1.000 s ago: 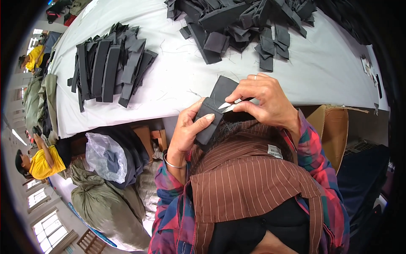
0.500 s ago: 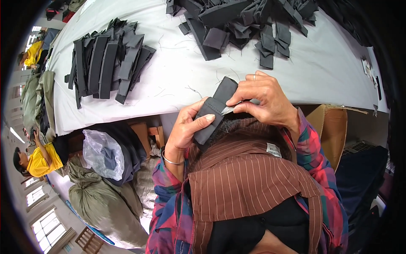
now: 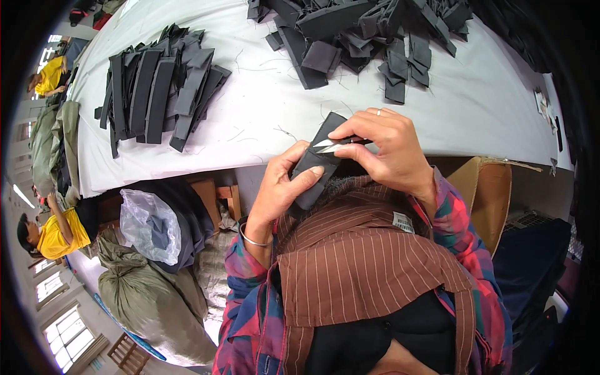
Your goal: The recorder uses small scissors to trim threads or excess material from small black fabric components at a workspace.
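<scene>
A dark grey folded strip of fabric (image 3: 324, 164) is pinched in my left hand (image 3: 278, 184), thumb on top and fingers behind. It slants up and away just above my lap, at the table's near edge. My right hand (image 3: 390, 147) closes around small thread snips (image 3: 326, 147), whose pale pointed blades lie against the strip's folded edge. Most of their handle is hidden by my fingers. On the table, a neat heap of similar grey strips (image 3: 153, 94) lies at left, and a looser pile of grey pieces (image 3: 359, 31) spreads at the far middle.
The white-covered table (image 3: 262, 125) carries scattered thread ends. Below its edge at left are a clear plastic bag (image 3: 150, 225) and a big olive sack (image 3: 147, 300). A cardboard box (image 3: 490, 194) stands at right. People in yellow shirts (image 3: 65, 231) are off to the left.
The snips' blades have moved up and left across the strip, now showing more plainly on it. My left hand has turned the strip slightly.
</scene>
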Demonstrator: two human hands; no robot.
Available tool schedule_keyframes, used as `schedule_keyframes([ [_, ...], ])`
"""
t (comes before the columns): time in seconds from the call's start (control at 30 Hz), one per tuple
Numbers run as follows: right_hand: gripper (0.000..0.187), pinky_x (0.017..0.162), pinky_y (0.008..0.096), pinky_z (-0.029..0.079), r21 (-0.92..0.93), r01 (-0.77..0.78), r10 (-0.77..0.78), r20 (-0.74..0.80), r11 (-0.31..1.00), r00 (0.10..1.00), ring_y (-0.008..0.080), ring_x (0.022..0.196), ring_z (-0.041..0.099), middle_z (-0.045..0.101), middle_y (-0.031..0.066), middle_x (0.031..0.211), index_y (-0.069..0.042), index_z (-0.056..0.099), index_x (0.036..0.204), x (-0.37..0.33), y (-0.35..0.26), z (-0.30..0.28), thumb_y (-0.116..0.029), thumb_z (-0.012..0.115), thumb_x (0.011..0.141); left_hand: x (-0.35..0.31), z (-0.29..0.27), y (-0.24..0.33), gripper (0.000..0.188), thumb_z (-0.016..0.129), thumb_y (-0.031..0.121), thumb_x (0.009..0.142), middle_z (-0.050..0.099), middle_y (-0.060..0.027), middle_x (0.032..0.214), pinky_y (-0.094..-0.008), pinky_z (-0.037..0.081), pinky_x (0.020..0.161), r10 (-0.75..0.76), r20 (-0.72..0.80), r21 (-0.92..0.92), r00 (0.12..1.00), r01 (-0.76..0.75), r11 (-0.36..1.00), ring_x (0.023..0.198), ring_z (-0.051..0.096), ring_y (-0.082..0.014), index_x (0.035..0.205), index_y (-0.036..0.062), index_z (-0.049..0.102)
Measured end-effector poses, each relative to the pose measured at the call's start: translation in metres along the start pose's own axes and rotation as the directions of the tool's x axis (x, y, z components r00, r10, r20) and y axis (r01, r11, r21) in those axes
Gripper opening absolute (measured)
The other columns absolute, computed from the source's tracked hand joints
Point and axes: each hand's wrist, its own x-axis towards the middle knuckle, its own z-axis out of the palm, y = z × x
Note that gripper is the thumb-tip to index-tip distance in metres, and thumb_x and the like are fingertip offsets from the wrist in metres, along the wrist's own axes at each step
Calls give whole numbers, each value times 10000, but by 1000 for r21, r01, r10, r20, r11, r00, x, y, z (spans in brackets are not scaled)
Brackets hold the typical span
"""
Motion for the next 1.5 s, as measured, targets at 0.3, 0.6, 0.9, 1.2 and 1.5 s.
schedule_keyframes([
  [0.3,130,647,335,455,-34,1,0,35,999,999,254,692,621,664,72,766,-47,663,829,0,2,9,-125,715,739,2,4,6,215,617,74,797,504,-41,853,-246,391,747,153,30,249,988,-156,956,812,488,-126,990,-17,598],
  [0.6,119,620,301,464,104,-196,203,-60,975,977,208,677,621,660,79,753,-43,670,870,-5,3,2,-100,696,769,2,4,4,201,614,50,789,542,-71,902,-254,404,767,262,4,374,965,-244,895,836,511,-149,972,-32,604],
  [0.9,132,618,279,458,-40,-150,135,-254,988,958,190,699,607,644,63,785,-63,662,917,-2,10,-7,-104,698,797,-3,2,5,199,617,48,788,573,-58,997,-258,392,861,161,-1,121,987,-160,980,936,524,-144,971,-30,625],
  [1.2,153,778,248,432,451,-311,332,35,836,943,97,853,554,636,32,895,39,635,972,-5,25,-11,-80,576,897,-5,3,10,202,636,68,783,597,-108,1082,-287,408,891,220,45,270,974,-224,937,989,558,-186,959,-28,613],
  [1.5,137,698,228,428,465,-319,331,58,826,942,72,754,534,623,2,783,3,656,927,-2,24,-11,-117,627,869,-4,5,13,201,638,51,771,605,-138,1098,-306,414,902,253,60,344,966,-258,903,1000,577,-214,951,-35,608],
])
